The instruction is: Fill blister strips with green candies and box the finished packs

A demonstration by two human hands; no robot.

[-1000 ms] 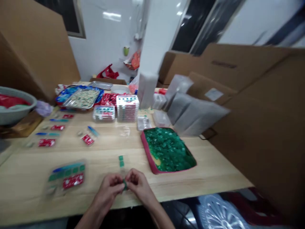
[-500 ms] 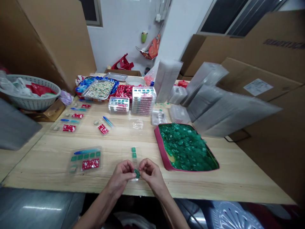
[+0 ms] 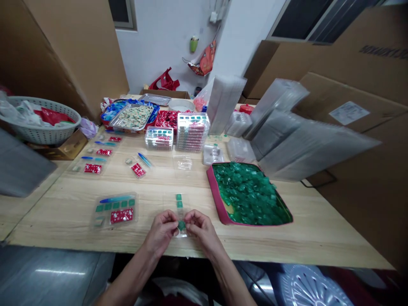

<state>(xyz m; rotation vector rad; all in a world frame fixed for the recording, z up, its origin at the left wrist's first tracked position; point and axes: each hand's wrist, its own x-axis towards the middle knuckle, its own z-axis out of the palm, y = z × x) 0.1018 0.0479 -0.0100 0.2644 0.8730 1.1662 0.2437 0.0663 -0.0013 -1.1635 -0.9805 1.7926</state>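
Note:
Both hands meet over a clear plastic tray (image 3: 172,199) near the table's front edge. My left hand (image 3: 163,231) and my right hand (image 3: 200,227) pinch a small green square piece (image 3: 181,225) between their fingertips, just above the tray's near end. Two more green squares (image 3: 179,200) sit in a row in the tray's far slots. To the left lies a filled clear tray (image 3: 116,210) with a blue pen, a row of green squares and a red patterned packet. On the right stands a pink-rimmed tin (image 3: 218,199) heaped with green pieces (image 3: 250,193).
Partly filled trays (image 3: 92,168) lie at the left, another (image 3: 138,170) in the middle. Stacked filled trays (image 3: 193,131) stand farther back beside a metal tray (image 3: 132,118) of small pieces. Stacks of clear plastic (image 3: 280,140) lean at right against cardboard boxes (image 3: 357,93). A basket (image 3: 47,134) is far left.
The hands and the green piece have shifted slightly away from the table's front edge, toward the row of squares. The green piece now shows flatter between the fingers.

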